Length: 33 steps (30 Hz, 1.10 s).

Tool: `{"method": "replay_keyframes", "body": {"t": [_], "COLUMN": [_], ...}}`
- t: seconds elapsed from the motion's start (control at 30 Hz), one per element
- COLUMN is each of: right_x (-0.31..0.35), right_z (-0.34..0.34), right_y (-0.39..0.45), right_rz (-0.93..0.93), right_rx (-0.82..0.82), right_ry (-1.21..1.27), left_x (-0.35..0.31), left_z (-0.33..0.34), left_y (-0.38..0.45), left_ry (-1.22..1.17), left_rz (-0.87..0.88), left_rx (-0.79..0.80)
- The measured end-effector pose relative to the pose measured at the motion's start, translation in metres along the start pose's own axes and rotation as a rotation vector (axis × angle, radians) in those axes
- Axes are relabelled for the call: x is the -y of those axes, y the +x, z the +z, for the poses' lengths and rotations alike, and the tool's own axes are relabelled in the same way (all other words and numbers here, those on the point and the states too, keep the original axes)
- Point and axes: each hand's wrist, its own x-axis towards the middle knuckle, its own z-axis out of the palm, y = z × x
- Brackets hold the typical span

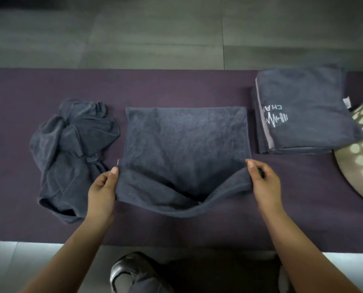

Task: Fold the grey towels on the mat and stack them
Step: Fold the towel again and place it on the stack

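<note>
Grey towel (184, 144) lies mid-mat (176, 87), its near edge lifted: left hand (101, 191) pinches the seven-o'clock corner, right hand (265, 182) pinches the five-o'clock corner. Crumpled towels (70, 153) sit at nine o'clock; folded stack (303, 111) at two o'clock.

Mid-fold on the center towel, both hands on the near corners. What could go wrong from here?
1. The towel sags between the left hand and right hand; the near edge may land crooked or wrinkled.
2. The crumpled towels lie close by the left hand and could get dragged along.
3. The folded stack sits skewed; another towel may slide off.
</note>
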Motion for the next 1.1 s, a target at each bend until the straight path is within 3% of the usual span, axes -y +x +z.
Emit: {"method": "replay_keyframes", "body": {"t": [0.13,0.4,0.63,0.8,0.87,0.93,1.0,1.07,1.1], "right_x": [0.016,0.038,0.037,0.027,0.027,0.025,0.021,0.012,0.007], "right_z": [0.017,0.052,0.073,0.08,0.082,0.086,0.095,0.112,0.121], "right_y": [0.034,0.104,0.155,0.167,0.165,0.157,0.139,0.124,0.12], "right_rz": [-0.035,0.093,0.174,0.193,0.135,-0.032,-0.395,-0.735,-0.812], "right_rx": [0.016,0.066,0.095,0.126,0.122,0.127,0.155,0.285,0.362], "right_ry": [0.054,0.347,0.323,0.143,0.006,-0.199,-0.505,-0.794,-0.903], "left_x": [-0.028,-0.067,-0.078,-0.077,-0.073,-0.064,-0.044,-0.012,0.004], "left_z": [0.025,0.068,0.094,0.103,0.109,0.115,0.12,0.135,0.143], "left_y": [0.03,0.104,0.152,0.164,0.162,0.154,0.137,0.118,0.111], "left_ry": [-0.173,-0.387,-0.38,-0.332,-0.193,0.133,0.641,1.018,1.168], "left_rz": [0.038,-0.163,-0.279,-0.249,-0.158,0.039,0.503,1.011,1.121], "left_rx": [-0.031,0.004,0.096,0.13,0.162,0.175,0.145,0.289,0.4]}}
